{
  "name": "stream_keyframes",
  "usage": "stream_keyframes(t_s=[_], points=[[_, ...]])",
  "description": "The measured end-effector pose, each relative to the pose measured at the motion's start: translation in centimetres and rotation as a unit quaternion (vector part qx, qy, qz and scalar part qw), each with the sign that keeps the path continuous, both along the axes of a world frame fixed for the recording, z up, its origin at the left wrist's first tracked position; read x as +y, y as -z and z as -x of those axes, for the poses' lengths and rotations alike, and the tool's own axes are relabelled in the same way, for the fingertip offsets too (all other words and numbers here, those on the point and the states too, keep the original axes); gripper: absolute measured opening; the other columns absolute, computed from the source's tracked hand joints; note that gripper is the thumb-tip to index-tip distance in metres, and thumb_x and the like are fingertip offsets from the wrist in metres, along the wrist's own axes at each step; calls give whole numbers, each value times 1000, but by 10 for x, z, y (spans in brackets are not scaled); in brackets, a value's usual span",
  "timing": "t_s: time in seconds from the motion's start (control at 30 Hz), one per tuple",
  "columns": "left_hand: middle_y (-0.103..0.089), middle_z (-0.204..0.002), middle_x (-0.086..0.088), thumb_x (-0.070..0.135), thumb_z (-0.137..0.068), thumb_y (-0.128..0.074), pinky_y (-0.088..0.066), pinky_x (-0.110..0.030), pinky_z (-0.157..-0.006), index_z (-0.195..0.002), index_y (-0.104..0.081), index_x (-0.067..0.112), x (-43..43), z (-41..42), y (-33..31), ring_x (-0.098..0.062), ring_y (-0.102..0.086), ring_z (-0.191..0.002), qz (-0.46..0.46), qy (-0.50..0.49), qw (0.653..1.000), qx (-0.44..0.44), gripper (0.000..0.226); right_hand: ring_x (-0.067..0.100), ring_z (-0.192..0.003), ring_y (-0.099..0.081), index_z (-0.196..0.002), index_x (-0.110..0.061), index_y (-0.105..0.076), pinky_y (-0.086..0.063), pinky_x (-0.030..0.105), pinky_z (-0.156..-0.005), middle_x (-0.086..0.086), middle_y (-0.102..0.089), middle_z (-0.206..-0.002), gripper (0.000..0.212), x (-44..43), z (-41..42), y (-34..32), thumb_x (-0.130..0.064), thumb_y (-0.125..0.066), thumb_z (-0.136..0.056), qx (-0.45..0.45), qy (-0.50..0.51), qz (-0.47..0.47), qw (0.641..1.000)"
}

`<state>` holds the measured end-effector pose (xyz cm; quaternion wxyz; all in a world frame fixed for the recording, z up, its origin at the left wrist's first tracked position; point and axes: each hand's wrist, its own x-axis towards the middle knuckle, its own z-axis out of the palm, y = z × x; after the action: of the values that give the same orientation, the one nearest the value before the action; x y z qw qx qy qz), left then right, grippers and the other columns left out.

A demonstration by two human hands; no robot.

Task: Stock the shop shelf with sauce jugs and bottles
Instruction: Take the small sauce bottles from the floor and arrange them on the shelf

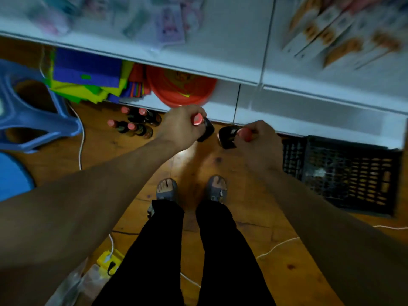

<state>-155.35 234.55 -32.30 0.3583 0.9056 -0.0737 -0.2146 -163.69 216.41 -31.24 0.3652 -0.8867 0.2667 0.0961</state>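
Seemingly midway: left grip holds a dark red-capped sauce bottle, right grip a second bottle; several floor bottles wait by the white metal shelf edge.

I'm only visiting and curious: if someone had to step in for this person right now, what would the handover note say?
The left hand grips a dark bottle by its red-capped neck. The right hand grips a second bottle the same way.
Both are held above the floor in front of the white shelf, not yet set down.
More red-capped bottles stand on the floor to the left, near the shelf's foot. A black crate sits to the right; its contents are unclear.
Done: no sauce bottles visible on the shelf.
Left: shelve these two, then the floor ones.
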Motion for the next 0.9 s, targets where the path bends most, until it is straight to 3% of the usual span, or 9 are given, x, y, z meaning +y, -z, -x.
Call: stream_keyframes(t_s=[0.13,0.23,0.3,0.4,0.63,0.8,0.9], points=[[-73,-96,0,19,-77,-66,-53,-29,-74,-101,-71,24,16,-3,-93,-21,-66,-87,24,10,999,-40,26,17,-86,-62,-94,-21,-61,-52,34,-77,-3,-64,-101,15,17,1,-93,-27,-66,-82,-67,4,3,998],[-73,-91,2,18,-74,-66,-46,-21,-69,-98,-72,25,25,-9,-163,-17,-65,-79,34,14,997,-65,26,17,-83,-59,-91,-19,-63,-51,33,-70,-2,-65,-93,13,29,-7,-163,-27,-64,-81,-108,1,25,994],[-73,-95,1,17,-72,-67,-43,-19,-70,-97,-73,26,31,-16,-204,-18,-65,-87,34,24,996,-82,27,16,-80,-59,-88,-20,-64,-48,29,-67,-3,-65,-90,13,36,-11,-205,-28,-65,-79,-135,10,31,990],[-73,-104,3,20,-71,-66,-49,-23,-80,-102,-72,27,41,-28,-261,-18,-65,-97,43,44,992,-112,32,16,-74,-58,-81,-22,-63,-39,25,-59,-3,-65,-83,7,46,-16,-260,-27,-66,-78,-178,5,57,982],[-71,-94,0,25,-69,-65,-53,-33,-76,-95,-69,24,51,-52,-381,-22,-65,-89,86,63,969,-223,26,12,-70,-58,-75,-20,-65,-41,22,-56,-10,-61,-69,6,59,-37,-368,-24,-69,-74,-273,32,86,958],[-72,-92,3,24,-73,-69,-50,-27,-73,-96,-71,24,54,-76,-452,-16,-66,-86,126,50,958,-254,23,15,-69,-57,-74,-21,-64,-49,35,-66,-6,-62,-70,10,58,-61,-434,-27,-70,-72,-348,67,66,933],[-73,-86,3,23,-71,-70,-56,-31,-74,-89,-71,25,49,-93,-482,-15,-68,-81,164,33,950,-265,18,18,-71,-59,-74,-19,-63,-51,37,-67,-6,-62,-71,12,55,-78,-462,-28,-70,-73,-380,82,56,919]])
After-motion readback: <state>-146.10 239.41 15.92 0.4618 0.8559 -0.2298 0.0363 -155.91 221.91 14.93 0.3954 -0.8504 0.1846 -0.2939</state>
